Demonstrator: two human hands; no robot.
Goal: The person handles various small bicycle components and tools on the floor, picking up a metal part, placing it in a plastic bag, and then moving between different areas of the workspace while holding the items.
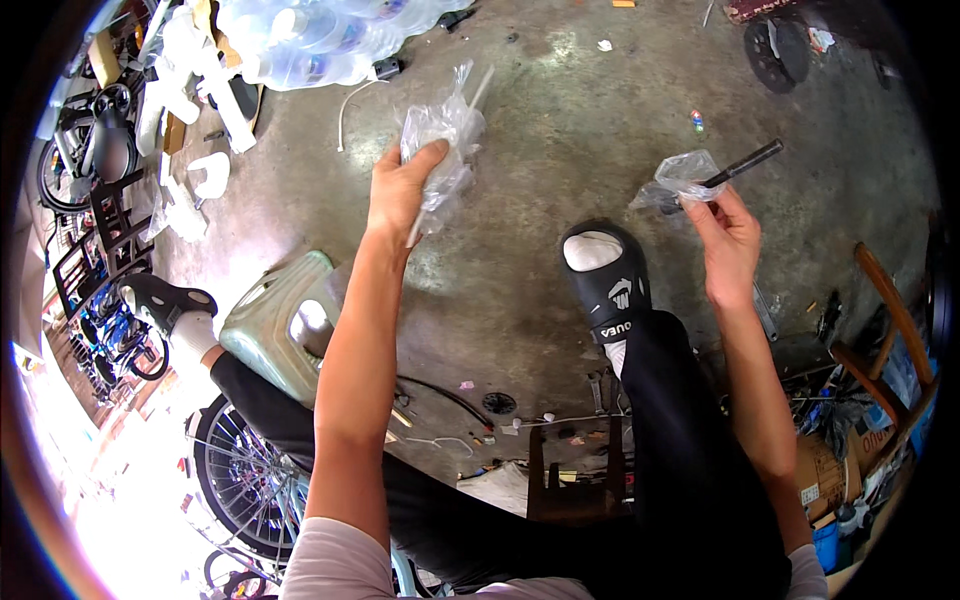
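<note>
My left hand [400, 195] is closed around a crumpled clear plastic bag [438, 125], its thumb pressed on top. A thin pale stick or tube [483, 86] pokes out beyond the plastic; whether it lies inside the bag I cannot tell. Further right, my right hand [728, 235] pinches a slim black rod [750, 161], which slants up to the right. Clear plastic film [685, 172] bunches round the rod's lower end and partly hides it. Both hands are held above the concrete floor, well apart from each other.
A pale green plastic stool [275, 325] stands left of my legs, near a bicycle wheel [235, 480]. Plastic-wrapped bottles [320, 40] lie at the far left. My black slipper [612, 285] is between my hands. Spanners [597, 392] and a wooden-framed chair [885, 300] are nearer.
</note>
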